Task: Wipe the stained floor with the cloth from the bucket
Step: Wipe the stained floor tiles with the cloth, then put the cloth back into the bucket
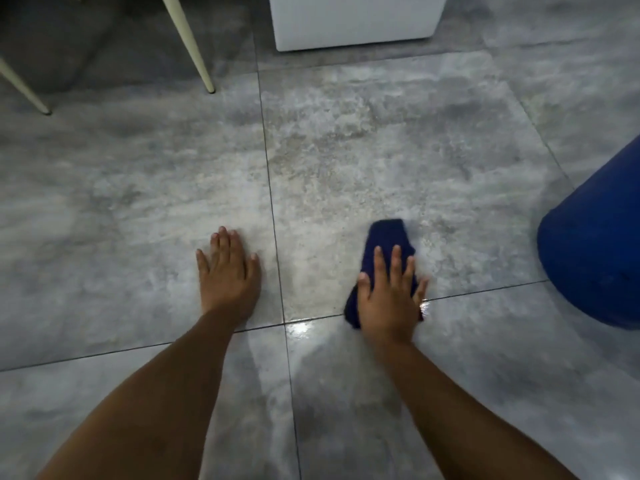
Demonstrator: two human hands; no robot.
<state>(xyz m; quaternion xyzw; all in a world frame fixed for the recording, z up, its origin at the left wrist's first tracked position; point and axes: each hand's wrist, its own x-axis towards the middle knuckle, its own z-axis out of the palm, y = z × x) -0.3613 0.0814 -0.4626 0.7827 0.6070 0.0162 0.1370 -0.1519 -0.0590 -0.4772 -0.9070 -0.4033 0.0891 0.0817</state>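
We are low over the grey tiled floor [346,161], leaning on our left hand [227,275]. Its palm lies flat on a tile with the fingers spread, so that grip is open and holds nothing; it seems placed there only to take our weight while the other arm works.

Our right hand [389,299] presses down on the dark blue cloth [386,237]. This grip is open too: the fingers are splayed flat over the fabric rather than curled around it, which spreads the pressure and lets the cloth slide with the palm. The cloth is bunched into a long strip; most of it lies under the palm and fingers, its far end sticks out beyond the fingertips, and a little shows at the thumb side by the wrist. The hand and cloth look slightly blurred, so we judge a wiping stroke to be under way.

Behind the right grip, toward us, the tiles shine wet and reflect light; ahead of it the floor is dull and mottled, and we cannot tell stain from tile pattern there. Off to the right of that grip, well apart, the blue bucket [595,251] stands at the edge of view. Far ahead are pale chair legs [188,43] and a white box [356,19].
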